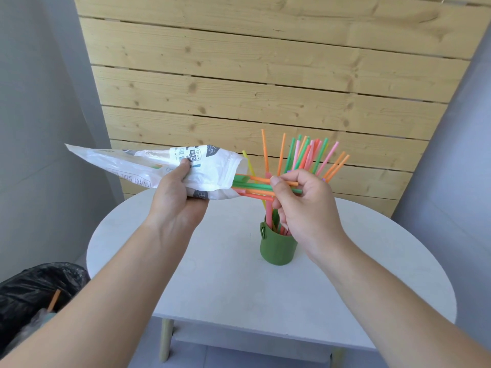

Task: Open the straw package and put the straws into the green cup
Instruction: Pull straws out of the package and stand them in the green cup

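Overhead, looking down on a round white bench (345, 274) set before a pale wooden slat wall (265, 75). Left hand (178, 197) raised above the bench, fingers (183, 168) clamped around the middle of a white plastic straw package (159, 166), held roughly level with its open mouth turned to the right. Printed on the package: the word "Drink" near the top edge, bold dark Chinese characters beside it, part of "straw" in small type, and a block of fine print on the underside too small to read. Poking out of the open mouth: a loose bundle of straws (255, 187), green, orange and red, lying nearly flat. Right hand (303, 205) just beside the mouth, thumb and fingertips (276, 181) pinched shut on the ends of those straws. Directly below and behind the right hand, standing upright on the bench: a green cup (276, 248) with a small loop at its left rim. Already inside it, fanned upward: many cup straws (305, 155) in orange, green, pink and yellow. Lower left, beside the bench: a bin lined with a black bag (34, 288), a single orange straw (54, 300) leaning inside.
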`<state>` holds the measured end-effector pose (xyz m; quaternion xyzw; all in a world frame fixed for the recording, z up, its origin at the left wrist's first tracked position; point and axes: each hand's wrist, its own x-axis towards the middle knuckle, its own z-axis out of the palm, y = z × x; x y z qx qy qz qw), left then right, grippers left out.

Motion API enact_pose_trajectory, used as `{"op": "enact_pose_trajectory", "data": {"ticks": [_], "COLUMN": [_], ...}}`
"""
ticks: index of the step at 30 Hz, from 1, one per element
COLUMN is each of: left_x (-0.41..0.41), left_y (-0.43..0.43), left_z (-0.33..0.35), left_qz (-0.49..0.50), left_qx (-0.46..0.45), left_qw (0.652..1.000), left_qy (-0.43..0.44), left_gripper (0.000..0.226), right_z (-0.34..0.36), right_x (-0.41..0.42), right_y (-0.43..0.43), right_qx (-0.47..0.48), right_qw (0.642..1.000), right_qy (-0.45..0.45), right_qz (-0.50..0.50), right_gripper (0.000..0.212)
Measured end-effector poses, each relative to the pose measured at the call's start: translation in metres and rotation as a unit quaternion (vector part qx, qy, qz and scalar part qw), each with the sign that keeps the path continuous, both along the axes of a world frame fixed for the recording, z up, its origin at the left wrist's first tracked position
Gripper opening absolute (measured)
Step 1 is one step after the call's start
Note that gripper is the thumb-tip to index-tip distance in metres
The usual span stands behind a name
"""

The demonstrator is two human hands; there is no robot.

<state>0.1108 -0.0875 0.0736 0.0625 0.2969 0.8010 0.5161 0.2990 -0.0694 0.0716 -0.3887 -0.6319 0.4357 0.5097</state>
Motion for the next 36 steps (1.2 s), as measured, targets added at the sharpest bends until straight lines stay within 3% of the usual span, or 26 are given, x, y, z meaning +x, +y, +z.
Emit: {"op": "enact_pose_trajectory", "data": {"ticks": [8,13,20,25,29,36], "left_x": [-0.0031,-0.0012,-0.0037,-0.0014,-0.0001,-0.0017], "left_y": [0.0004,-0.0003,0.0,0.0007,0.0021,0.001], "left_z": [-0.002,-0.0013,-0.0021,-0.0044,-0.0069,-0.0043], "left_qz": [0.006,0.013,0.018,0.015,0.011,0.02], "left_qx": [-0.001,0.001,0.0,-0.003,0.0,0.004], "left_qw": [1.0,1.0,1.0,0.999,0.999,0.999], "left_qy": [-0.003,0.015,0.022,0.033,0.042,0.041], "left_gripper": [0.012,0.01,0.009,0.013,0.018,0.014], "right_z": [0.0023,0.003,0.0058,0.0107,0.0076,0.0095], "right_x": [0.003,0.0029,0.0062,0.0039,-0.0004,0.0031], "right_y": [-0.003,-0.0026,0.0037,-0.0011,-0.0035,0.0015], "right_qx": [-0.037,-0.095,-0.111,-0.195,-0.205,-0.194], "right_qw": [0.999,0.994,0.993,0.974,0.967,0.972], "right_qy": [-0.032,0.012,0.023,0.092,0.137,0.126], "right_qz": [0.012,0.061,0.043,0.072,0.071,0.049], "right_gripper": [0.02,0.018,0.01,0.016,0.027,0.011]}}
